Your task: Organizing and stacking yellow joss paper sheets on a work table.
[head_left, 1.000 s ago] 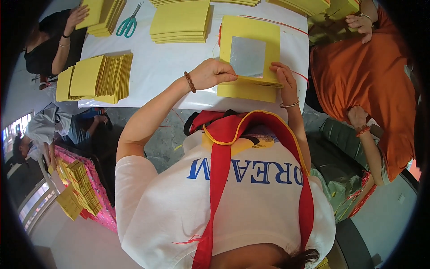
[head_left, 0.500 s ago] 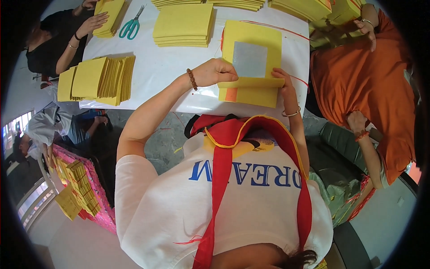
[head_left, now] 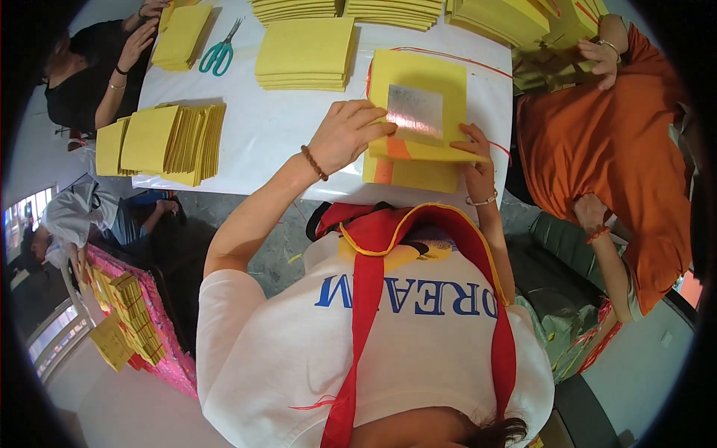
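The white table (head_left: pixel 299 134) carries my stack of yellow sheets (head_left: pixel 418 160) at its near edge. My left hand (head_left: pixel 347 134) pinches the top foil-faced sheet (head_left: pixel 418 104); my right hand (head_left: pixel 474 153) grips its right edge.

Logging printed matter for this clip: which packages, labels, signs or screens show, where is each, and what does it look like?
No signs or screens show.
Yellow sheet with silver foil square: on the white table, under both hands; rectangular, orange strip at its lower edge.
Fanned yellow stack: table's left end.
Flat yellow stack: table centre.
Pink patterned package: lower left, below the table, holding yellow sheets.
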`<state>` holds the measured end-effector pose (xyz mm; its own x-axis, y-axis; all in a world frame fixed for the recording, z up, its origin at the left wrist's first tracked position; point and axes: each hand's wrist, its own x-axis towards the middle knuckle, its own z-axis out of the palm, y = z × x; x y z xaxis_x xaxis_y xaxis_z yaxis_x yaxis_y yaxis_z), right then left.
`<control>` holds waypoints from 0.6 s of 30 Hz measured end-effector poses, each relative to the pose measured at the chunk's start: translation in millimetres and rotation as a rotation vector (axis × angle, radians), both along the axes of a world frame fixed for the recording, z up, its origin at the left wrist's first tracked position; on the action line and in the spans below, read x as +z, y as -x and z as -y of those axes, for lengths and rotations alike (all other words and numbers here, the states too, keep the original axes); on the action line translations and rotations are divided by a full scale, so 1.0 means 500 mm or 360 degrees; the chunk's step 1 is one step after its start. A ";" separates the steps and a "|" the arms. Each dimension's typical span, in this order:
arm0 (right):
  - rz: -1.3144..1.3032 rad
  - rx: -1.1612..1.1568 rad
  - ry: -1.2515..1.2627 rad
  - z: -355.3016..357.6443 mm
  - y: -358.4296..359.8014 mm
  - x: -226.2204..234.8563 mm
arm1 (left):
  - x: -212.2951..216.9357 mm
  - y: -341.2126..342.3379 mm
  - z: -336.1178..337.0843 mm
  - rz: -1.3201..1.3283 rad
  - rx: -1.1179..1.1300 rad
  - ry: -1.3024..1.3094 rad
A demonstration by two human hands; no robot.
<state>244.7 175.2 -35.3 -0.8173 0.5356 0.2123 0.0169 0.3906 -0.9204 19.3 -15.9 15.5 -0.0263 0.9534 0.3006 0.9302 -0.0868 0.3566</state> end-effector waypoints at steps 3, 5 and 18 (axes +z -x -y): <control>0.0022 0.0067 -0.0636 0.010 -0.017 0.057 | 0.013 -0.018 0.023 -0.0004 -0.0091 -0.0066; -0.0022 0.0099 -0.0640 0.029 -0.031 0.071 | 0.012 -0.026 0.040 0.0021 -0.0196 -0.0023; 0.0232 -0.0522 0.0342 0.048 0.064 0.060 | -0.048 -0.017 -0.026 0.1846 0.0812 0.0591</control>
